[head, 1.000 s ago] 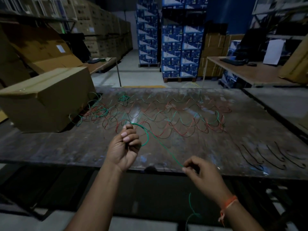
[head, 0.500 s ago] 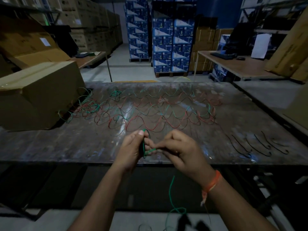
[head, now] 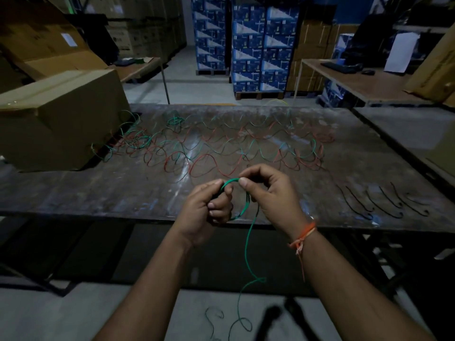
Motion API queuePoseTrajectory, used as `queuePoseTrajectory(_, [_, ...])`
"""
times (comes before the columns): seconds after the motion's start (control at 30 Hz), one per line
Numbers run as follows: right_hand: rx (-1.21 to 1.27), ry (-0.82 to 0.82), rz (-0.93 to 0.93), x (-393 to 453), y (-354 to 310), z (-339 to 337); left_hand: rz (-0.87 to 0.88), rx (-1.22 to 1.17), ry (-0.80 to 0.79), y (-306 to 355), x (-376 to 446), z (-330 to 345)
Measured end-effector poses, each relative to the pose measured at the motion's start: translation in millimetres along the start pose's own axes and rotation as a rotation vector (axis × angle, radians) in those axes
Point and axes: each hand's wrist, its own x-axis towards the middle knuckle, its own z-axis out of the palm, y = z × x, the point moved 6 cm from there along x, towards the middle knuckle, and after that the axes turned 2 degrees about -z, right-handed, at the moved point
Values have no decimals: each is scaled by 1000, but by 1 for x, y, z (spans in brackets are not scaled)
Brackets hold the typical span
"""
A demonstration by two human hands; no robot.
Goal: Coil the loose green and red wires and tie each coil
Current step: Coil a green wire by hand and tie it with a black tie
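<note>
A loose tail of green wire (head: 247, 252) is trailing down to the floor. Above it, the left hand (head: 205, 212) is curling its grip around a small green coil (head: 240, 200), while the right hand (head: 272, 195) is pinching the coil's top. Beyond them, loose green and red wires (head: 221, 148) are sprawling across the counter (head: 73, 193), beside a cardboard box (head: 56, 121).

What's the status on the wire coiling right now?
Left hand grips green coil; right hand pinches its top. Tail hangs to floor, untied. Loose wires remain on table. Nothing blocking.
</note>
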Motion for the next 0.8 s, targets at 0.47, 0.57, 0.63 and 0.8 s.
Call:
queuePoseTrajectory(0.47, [184, -190, 170, -10, 23, -5, -254, 14, -126, -16, -1, 1])
queuePoseTrajectory(0.57, [174, -173, 158, -11, 29, -4, -245, 20, -131, -17, 2, 4])
queuePoseTrajectory(0.63, [196, -155, 169, -12, 34, -4, -229, 9, -116, -18, 5, 3])
queuePoseTrajectory(0.8, [185, -128, 211, -19, 44, -4, -234, -214, -109, -18, 7, -1])
